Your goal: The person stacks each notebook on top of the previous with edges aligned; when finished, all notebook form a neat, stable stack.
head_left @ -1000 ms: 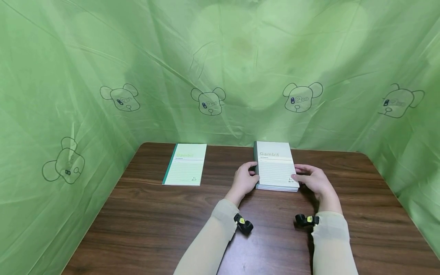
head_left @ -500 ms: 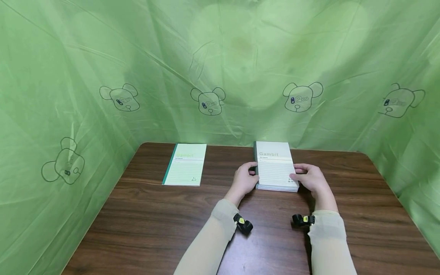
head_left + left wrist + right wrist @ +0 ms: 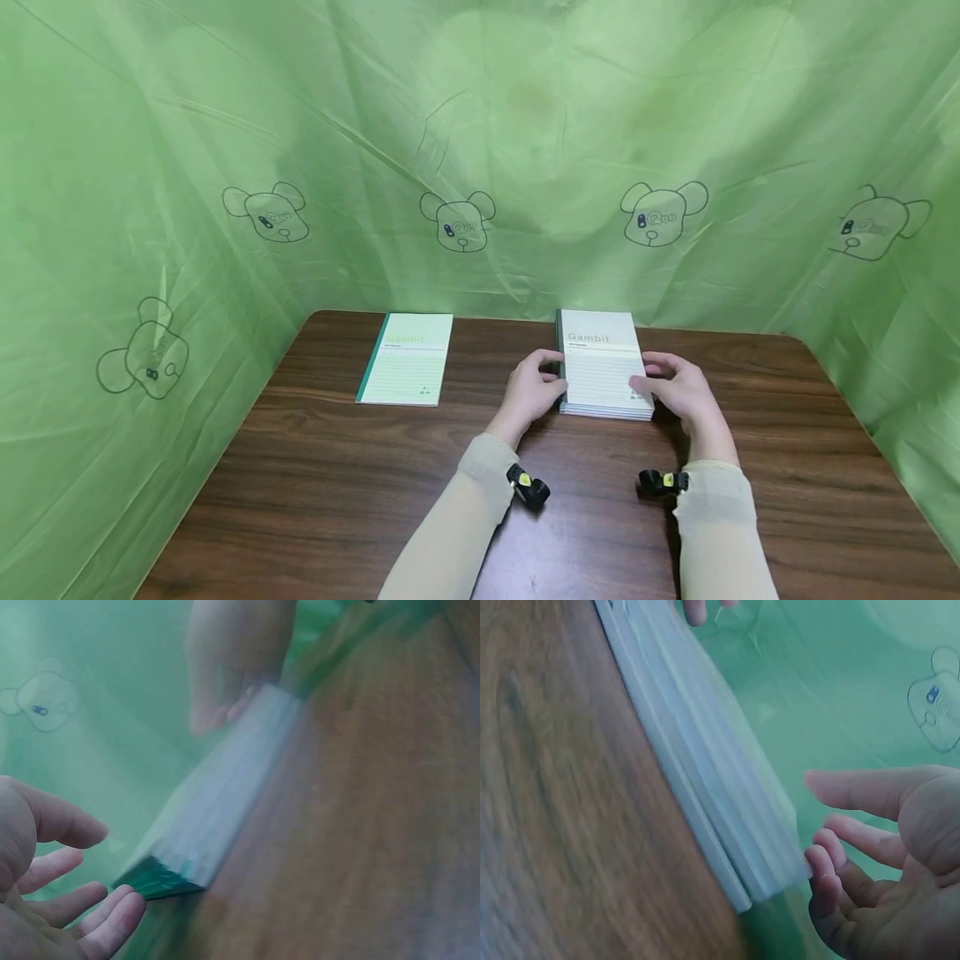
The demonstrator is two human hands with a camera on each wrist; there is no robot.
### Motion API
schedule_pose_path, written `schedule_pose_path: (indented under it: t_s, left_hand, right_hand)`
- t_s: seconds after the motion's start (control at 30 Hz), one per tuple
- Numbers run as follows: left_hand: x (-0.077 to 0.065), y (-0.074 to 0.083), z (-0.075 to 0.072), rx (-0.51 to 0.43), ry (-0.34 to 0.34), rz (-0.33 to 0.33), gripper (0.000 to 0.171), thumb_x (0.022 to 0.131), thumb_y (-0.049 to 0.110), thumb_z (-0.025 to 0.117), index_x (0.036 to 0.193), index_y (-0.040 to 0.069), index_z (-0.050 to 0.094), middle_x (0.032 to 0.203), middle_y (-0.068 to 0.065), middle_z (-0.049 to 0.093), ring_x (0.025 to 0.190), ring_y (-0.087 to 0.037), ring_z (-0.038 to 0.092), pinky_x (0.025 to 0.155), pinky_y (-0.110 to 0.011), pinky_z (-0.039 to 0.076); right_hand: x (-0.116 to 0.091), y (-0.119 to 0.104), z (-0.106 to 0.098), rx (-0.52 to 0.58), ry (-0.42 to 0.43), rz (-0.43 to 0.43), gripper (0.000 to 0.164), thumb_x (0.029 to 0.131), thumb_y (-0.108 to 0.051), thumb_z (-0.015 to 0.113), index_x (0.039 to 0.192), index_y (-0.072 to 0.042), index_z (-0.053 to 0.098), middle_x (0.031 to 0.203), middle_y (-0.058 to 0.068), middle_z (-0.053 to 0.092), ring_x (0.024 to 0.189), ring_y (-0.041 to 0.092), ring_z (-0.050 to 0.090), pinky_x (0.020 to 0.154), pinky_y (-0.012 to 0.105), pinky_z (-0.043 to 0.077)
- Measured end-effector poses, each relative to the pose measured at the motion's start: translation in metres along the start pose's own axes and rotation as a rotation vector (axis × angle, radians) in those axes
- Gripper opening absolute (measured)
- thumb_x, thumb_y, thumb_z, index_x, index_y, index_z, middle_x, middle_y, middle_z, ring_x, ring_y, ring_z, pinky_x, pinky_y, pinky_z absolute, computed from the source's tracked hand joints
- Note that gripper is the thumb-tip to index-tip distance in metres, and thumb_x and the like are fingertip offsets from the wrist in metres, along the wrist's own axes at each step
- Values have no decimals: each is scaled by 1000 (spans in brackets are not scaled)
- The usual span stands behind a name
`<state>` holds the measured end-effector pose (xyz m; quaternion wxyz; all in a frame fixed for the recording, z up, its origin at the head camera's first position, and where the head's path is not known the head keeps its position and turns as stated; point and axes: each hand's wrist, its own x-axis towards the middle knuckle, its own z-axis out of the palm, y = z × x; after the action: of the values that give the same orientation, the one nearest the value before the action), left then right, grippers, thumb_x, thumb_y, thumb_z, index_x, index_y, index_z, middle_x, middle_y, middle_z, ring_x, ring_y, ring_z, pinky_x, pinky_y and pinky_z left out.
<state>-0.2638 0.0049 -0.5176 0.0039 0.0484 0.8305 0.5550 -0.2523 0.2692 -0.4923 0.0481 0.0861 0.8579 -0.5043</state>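
Note:
A stack of several notebooks (image 3: 603,367) lies at the back of the table, a pale "Gambit" cover on top. My left hand (image 3: 531,390) is at its spine side. In the left wrist view those fingertips (image 3: 135,906) touch the green spines (image 3: 161,881), while the thumb stays apart. At the opposite edge is my right hand (image 3: 678,390); its fingers (image 3: 821,862) meet the side of the stack in the right wrist view, the thumb raised above them. Page edges (image 3: 697,757) show there, with a narrow gap between lower and upper notebooks.
A single light-green notebook (image 3: 405,360) with a teal spine lies flat to the left of the stack. The dark wooden table (image 3: 337,500) ends behind the notebooks at a green curtain (image 3: 555,167) with bear-head drawings.
My right hand has shifted slightly left against the stack's edge. The left hand keeps its place at the spine, and the single notebook has not moved.

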Motion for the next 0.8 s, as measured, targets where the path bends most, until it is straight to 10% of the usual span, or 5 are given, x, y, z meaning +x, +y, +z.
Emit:
schedule_pose_path:
  t_s: [0.4,0.8]
  left_hand:
    - [3,20,-42,-187,-31,93,47,95,6,80,140,3,66,138,-15,71,106,-24,76,87,-36,62]
    - [-5,28,-79,-85,-14,103,40,96,10,79,134,7,70,132,-13,75,105,-27,75,92,-43,61]
  right_hand:
    - [-8,-28,15,76,25,-114,65,99,-20,82,156,-1,56,139,26,62,106,21,59,73,23,54]
    - [-18,-61,53,108,3,-210,49,104,-21,77,146,-1,65,124,20,72,94,12,63,70,24,50]
